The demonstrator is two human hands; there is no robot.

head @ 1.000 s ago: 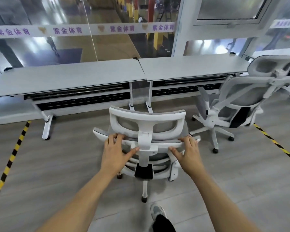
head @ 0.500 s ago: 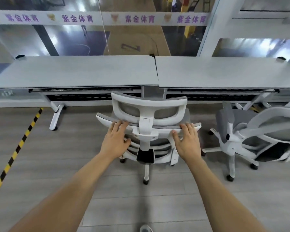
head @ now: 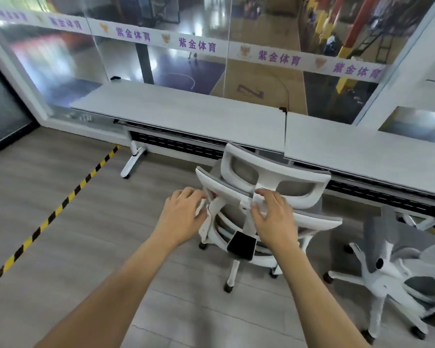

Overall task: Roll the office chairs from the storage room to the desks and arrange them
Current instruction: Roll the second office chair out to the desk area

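Both grip chair [head: 276, 169] | left hand [head: 183, 217] fingers curled round backrest edge | right hand [head: 274, 219] fingers curled over top

Bare floor [head: 60, 247] left, second chair [head: 392, 267] crowding right, desks [head: 186, 116] ahead

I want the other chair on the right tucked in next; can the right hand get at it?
Probably, once it lets go: the right hand grips the near chair, and only floor lies between it and the second chair.
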